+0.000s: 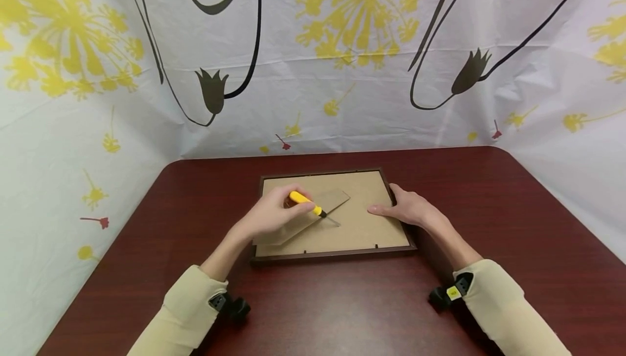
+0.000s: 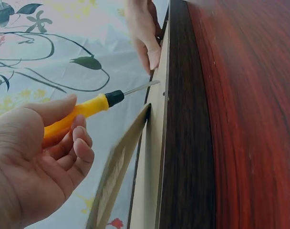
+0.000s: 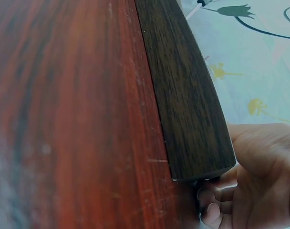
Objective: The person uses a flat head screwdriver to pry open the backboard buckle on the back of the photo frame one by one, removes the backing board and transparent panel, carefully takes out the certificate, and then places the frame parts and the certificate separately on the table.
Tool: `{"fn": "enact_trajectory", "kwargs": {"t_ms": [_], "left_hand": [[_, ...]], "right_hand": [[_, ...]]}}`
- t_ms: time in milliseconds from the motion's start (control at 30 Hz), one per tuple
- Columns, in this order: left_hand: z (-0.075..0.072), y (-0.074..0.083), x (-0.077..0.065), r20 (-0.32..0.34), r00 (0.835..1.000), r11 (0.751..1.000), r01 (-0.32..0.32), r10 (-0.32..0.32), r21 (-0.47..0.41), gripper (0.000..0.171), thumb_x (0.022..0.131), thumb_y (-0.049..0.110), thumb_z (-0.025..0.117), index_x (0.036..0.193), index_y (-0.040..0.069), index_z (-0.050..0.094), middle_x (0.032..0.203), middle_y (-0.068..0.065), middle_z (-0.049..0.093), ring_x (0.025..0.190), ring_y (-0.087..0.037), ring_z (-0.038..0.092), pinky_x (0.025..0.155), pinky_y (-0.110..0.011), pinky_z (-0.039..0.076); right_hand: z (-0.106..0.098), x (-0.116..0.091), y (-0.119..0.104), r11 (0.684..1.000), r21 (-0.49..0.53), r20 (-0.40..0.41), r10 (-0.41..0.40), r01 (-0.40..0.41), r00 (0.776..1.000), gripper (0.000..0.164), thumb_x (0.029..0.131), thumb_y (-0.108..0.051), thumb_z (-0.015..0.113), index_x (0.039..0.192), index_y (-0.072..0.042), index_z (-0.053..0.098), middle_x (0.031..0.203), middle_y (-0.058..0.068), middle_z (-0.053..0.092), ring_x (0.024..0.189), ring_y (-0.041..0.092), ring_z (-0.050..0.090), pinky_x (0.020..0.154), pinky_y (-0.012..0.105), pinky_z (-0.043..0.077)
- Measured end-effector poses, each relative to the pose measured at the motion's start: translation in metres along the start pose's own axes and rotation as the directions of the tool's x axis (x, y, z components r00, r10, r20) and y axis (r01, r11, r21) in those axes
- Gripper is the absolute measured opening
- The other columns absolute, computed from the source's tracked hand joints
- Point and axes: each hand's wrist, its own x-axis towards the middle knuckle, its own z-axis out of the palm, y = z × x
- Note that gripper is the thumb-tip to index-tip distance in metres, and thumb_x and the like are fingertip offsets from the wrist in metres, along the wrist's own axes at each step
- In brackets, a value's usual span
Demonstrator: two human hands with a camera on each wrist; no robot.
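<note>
A picture frame (image 1: 337, 255) with a dark wooden border lies face down on the table, its tan backing board (image 1: 357, 187) showing. From the backing rises a tilted easel-stand flap (image 2: 117, 167). My left hand (image 1: 269, 213) holds a screwdriver (image 2: 95, 106) by its yellow handle, above the flap. Its thin metal shaft (image 2: 140, 88) points right, over the backing. At the frame's right side, my right hand (image 1: 413, 208) grips the edge, thumb on the backing and fingers around the outside. In the right wrist view, the dark border (image 3: 188, 105) partly hides that hand's fingers (image 3: 214, 212).
The dark red wooden table (image 1: 337, 307) extends around the frame on all sides. White cloth (image 1: 337, 111) with yellow flowers and dark stems hangs behind it and along both sides. Small metal tabs (image 1: 376, 246) stand along the frame's near inner edge.
</note>
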Motion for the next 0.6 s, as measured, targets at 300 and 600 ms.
{"fn": "enact_trajectory", "kwargs": {"t_ms": [300,600], "left_hand": [[0.018,0.017,0.016,-0.012,1.0,0.997,0.021,-0.022,-0.078,0.019,0.103,0.029,0.061,0.107,0.011,0.065,0.083,-0.011,0.058,0.074,-0.016,0.051,0.067,-0.027,0.044],[0.037,0.028,0.028,-0.016,0.998,0.983,0.063,-0.067,-0.17,0.02,0.106,0.027,0.055,0.108,0.007,0.057,0.081,-0.019,0.059,0.067,-0.017,0.048,0.06,-0.023,0.037]], "right_hand": [[0.001,-0.001,0.0,1.0,0.006,-0.011,0.0,0.0,1.0,0.111,0.089,-0.068,0.062,0.158,0.006,0.015,0.154,0.036,0.029,0.138,0.053,0.033,0.106,0.063,0.035],[0.001,0.001,-0.001,1.0,0.001,-0.007,0.015,-0.015,1.0,0.112,0.089,-0.069,0.062,0.157,0.007,0.015,0.154,0.037,0.029,0.138,0.053,0.034,0.106,0.062,0.036]]}}
